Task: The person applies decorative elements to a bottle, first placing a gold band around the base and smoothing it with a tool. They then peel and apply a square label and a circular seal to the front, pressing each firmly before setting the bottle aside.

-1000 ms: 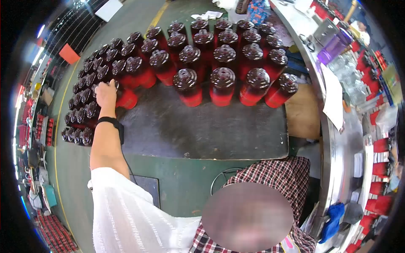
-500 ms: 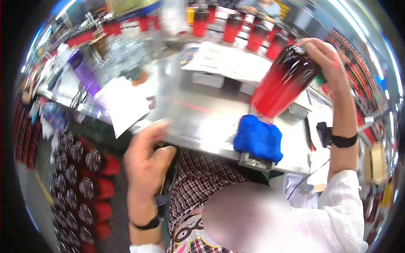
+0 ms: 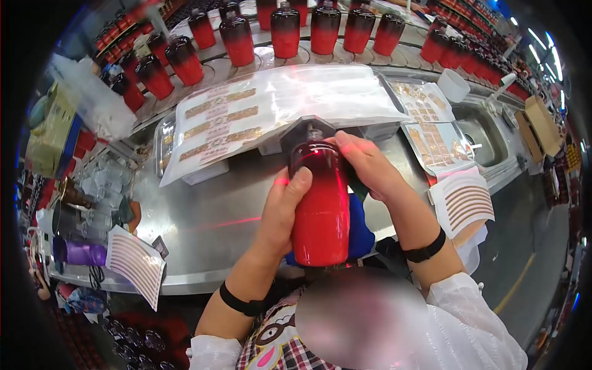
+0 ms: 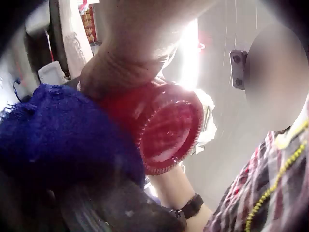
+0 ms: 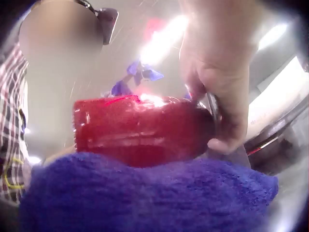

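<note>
A glossy glass bottle (image 3: pixel 320 222), red at the base and fading to black at the shoulder, lies in front of the person with its neck pointing away. My left hand (image 3: pixel 280 209) grips its left side, thumb over the top. Around the dark shoulder and neck curls my right hand (image 3: pixel 370 163). Beneath the bottle is a blue cloth pad (image 3: pixel 362 228); the right wrist view shows the red body (image 5: pixel 140 130) right over the fuzzy cloth (image 5: pixel 154 193). The round bottle base (image 4: pixel 169 130) faces the left wrist camera. Thin red light crosses the bottle and bench.
Sheets of printed labels (image 3: pixel 222 123) lie across the metal bench (image 3: pixel 203 231) beyond the hands. More red-black bottles (image 3: pixel 287 34) stand on a conveyor behind. Label trays (image 3: pixel 435 145) and a sink (image 3: pixel 484 139) are at right; a purple bottle (image 3: pixel 83 253) lies at left.
The view has turned from a dark table with rows of bottles to the metal bench. The bottle, held up at right by the right hand, has come to the middle, and the left hand has joined.
</note>
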The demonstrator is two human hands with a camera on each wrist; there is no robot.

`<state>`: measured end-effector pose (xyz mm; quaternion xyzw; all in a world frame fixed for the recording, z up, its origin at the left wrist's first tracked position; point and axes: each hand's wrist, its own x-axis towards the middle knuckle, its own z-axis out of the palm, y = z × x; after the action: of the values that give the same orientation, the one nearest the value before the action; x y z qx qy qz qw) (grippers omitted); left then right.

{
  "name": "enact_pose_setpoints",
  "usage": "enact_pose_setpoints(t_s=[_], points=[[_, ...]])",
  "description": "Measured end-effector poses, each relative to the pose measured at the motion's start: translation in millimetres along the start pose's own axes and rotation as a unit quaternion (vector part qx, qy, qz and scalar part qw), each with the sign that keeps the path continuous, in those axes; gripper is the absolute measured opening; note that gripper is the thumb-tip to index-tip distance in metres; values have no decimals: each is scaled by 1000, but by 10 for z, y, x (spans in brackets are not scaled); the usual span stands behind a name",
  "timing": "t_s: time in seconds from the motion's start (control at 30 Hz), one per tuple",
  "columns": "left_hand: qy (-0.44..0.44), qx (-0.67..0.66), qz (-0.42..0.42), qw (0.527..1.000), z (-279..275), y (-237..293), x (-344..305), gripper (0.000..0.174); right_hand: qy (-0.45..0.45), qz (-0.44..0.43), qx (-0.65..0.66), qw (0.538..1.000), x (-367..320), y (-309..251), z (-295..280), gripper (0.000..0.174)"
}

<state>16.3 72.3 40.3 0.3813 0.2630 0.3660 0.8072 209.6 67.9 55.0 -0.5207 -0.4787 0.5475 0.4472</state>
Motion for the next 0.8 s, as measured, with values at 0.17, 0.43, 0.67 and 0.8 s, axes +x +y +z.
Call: enact_pose_setpoints(t_s=[0.17,0.43,0.67,0.8], points=[[30,-64,7,997,27,-64,153,38,21,22,-146,989,-48,-229,-78,41],[13,53,49,997,-6,-75,115,44,-2,-19,-557,830,-448,-328,-1733,26],[-11,16,74,997,-162,-151,107,47,191,256,-682,658,3,167,-3525,56],[6,27,83,996,-167,-200,86,49,117,205,-721,651,177,194,-3536,57]])
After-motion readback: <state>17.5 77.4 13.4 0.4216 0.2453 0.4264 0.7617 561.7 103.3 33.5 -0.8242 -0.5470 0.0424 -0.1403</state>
